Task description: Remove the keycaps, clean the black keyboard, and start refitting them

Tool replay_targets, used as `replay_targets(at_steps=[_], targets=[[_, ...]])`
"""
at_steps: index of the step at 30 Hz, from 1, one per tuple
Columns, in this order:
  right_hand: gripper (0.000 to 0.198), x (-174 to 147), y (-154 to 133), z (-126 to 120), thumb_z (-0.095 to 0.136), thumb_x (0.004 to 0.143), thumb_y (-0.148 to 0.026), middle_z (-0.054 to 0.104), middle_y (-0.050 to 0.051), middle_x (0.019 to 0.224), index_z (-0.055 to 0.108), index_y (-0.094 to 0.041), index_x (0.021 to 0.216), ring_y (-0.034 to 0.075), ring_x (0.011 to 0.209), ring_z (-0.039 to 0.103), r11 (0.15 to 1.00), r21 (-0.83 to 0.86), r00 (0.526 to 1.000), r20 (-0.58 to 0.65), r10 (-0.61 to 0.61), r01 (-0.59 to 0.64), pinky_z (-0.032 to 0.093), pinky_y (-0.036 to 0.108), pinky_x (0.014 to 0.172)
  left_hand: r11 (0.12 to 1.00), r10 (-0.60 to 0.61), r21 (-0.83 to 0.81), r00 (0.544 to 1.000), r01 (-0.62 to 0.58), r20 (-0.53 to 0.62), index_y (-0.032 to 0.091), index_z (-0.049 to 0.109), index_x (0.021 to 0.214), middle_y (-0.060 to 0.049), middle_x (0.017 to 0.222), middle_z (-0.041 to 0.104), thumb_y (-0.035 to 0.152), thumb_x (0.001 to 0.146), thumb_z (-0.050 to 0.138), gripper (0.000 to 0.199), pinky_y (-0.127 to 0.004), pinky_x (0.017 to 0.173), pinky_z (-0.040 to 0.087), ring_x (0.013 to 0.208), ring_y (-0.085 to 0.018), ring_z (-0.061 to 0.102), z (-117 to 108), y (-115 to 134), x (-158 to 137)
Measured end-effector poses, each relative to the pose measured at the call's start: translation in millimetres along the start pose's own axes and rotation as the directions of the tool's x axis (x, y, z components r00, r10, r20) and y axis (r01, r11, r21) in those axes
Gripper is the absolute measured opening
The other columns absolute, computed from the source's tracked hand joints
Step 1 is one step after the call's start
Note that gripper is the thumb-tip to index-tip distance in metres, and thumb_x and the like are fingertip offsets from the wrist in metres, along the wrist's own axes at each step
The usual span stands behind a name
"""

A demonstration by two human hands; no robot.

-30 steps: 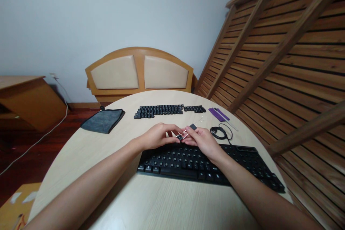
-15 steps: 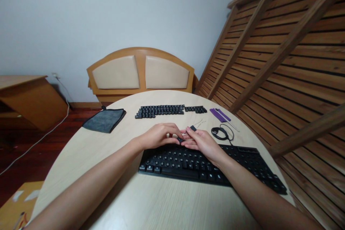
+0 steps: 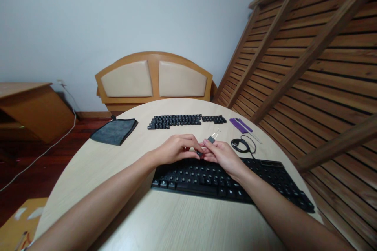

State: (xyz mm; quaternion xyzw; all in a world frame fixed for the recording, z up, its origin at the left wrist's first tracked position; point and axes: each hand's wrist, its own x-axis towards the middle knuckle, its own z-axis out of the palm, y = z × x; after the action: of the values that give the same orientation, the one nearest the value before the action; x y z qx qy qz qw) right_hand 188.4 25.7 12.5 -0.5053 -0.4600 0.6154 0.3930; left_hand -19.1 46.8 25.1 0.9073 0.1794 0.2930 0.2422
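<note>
Left hand (image 3: 178,151), its fingers curled nearly together, pinches a small dark piece (image 3: 200,153) above the far edge of the black keyboard (image 3: 191,180). Right hand (image 3: 220,153), also nearly closed, holds a dark-handled wire tool (image 3: 211,140) just beside it. Beyond them, loose keycaps (image 3: 176,120) lie in rows on the table (image 3: 176,221).

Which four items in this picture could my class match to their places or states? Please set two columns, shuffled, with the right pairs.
Items
1. Keycap puller
2. Loose keycaps
3. Cable
4. Grey cloth

Places and states
A. Lying coiled
B. At the table's left side
C. Held in the right hand
D. Laid out in rows

Pairs: 1-C, 2-D, 3-A, 4-B
</note>
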Motion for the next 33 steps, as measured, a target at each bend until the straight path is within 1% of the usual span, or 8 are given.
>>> replay_targets(at_steps=[3,5,7,10,13,19,25,33], targets=[[0.029,0.9,-0.1,-2.6,0.061,0.096,-0.032,0.076,0.011,0.08,0.074,-0.009,0.086,0.01,0.066,0.071,0.998,-0.025,0.999,0.001,-0.051,0.051,0.057,0.013,0.059,0.999,-0.008,0.039,0.988,0.014,-0.152,0.019,0.071,0.105,-0.005,0.096,0.067,0.032,0.093,0.067,0.018,-0.025,0.07,0.051,0.081,-0.015,0.062,-8.4,-0.8,5.2],[0.03,2.6,1.2,-5.4,0.065,0.093,-0.037,0.076,0.011,0.083,0.075,-0.01,0.087,0.012,0.068,0.072,0.995,-0.036,0.995,0.019,-0.094,0.095,0.059,0.016,0.061,0.994,-0.017,0.102,0.954,0.05,-0.298,0.018,0.07,0.103,-0.005,0.096,0.067,0.031,0.093,0.067,0.018,-0.023,0.063,0.05,0.074,-0.013,0.061,-17.2,-11.3,8.5],[0.032,4.4,3.0,-7.5,0.067,0.091,-0.042,0.075,0.011,0.084,0.075,-0.011,0.09,0.013,0.069,0.072,0.99,-0.053,0.991,0.039,-0.13,0.132,0.061,0.019,0.061,0.967,0.002,0.233,0.917,0.099,-0.399,0.018,0.069,0.105,-0.006,0.096,0.069,0.031,0.093,0.067,0.018,-0.024,0.067,0.051,0.076,-0.014,0.063,-25.8,-30.8,9.5],[0.034,5.3,5.0,-7.3,0.067,0.09,-0.044,0.075,0.011,0.082,0.075,-0.011,0.091,0.013,0.069,0.072,0.985,-0.093,0.989,0.044,-0.144,0.148,0.061,0.02,0.061,0.81,-0.016,0.519,0.896,0.272,-0.443,0.021,0.069,0.106,-0.005,0.097,0.072,0.032,0.092,0.068,0.018,-0.029,0.078,0.052,0.086,-0.018,0.066,-32.6,-69.1,3.3],[0.029,3.9,4.9,-4.3,0.065,0.093,-0.038,0.075,0.01,0.083,0.075,-0.011,0.089,0.012,0.068,0.071,0.982,-0.13,0.991,0.034,-0.131,0.134,0.06,0.018,0.06,0.752,-0.054,0.55,0.866,0.363,-0.498,0.02,0.071,0.105,-0.008,0.097,0.073,0.029,0.093,0.066,0.015,-0.035,0.081,0.051,0.094,-0.024,0.064,-30.0,-101.9,-10.0],[0.028,1.6,3.5,-2.6,0.061,0.095,-0.034,0.075,0.009,0.081,0.074,-0.01,0.087,0.011,0.066,0.071,0.979,-0.171,0.993,0.03,-0.11,0.114,0.057,0.017,0.059,0.706,-0.099,0.584,0.872,0.4,-0.479,0.022,0.073,0.102,-0.008,0.102,0.07,0.028,0.091,0.068,0.014,-0.039,0.088,0.05,0.1,-0.027,0.057,-22.6,-128.1,-28.9],[0.029,-0.5,2.6,-1.5,0.061,0.095,-0.034,0.075,0.009,0.082,0.074,-0.01,0.088,0.01,0.065,0.07,0.975,-0.192,0.994,0.045,-0.103,0.11,0.057,0.017,0.059,0.671,-0.159,0.596,0.87,0.442,-0.467,0.025,0.076,0.097,-0.007,0.114,0.065,0.029,0.086,0.072,0.012,-0.044,0.096,0.046,0.109,-0.028,0.053,-24.0,-135.6,-36.0],[0.029,-1.8,2.5,0.7,0.06,0.096,-0.032,0.075,0.009,0.083,0.074,-0.01,0.086,0.009,0.064,0.07,0.971,-0.22,0.995,0.043,-0.087,0.095,0.056,0.016,0.058,0.64,-0.222,0.579,0.843,0.505,-0.49,0.024,0.076,0.097,-0.008,0.116,0.064,0.03,0.084,0.072,0.014,-0.045,0.1,0.045,0.114,-0.03,0.051,-23.9,-139.0,-40.7]])
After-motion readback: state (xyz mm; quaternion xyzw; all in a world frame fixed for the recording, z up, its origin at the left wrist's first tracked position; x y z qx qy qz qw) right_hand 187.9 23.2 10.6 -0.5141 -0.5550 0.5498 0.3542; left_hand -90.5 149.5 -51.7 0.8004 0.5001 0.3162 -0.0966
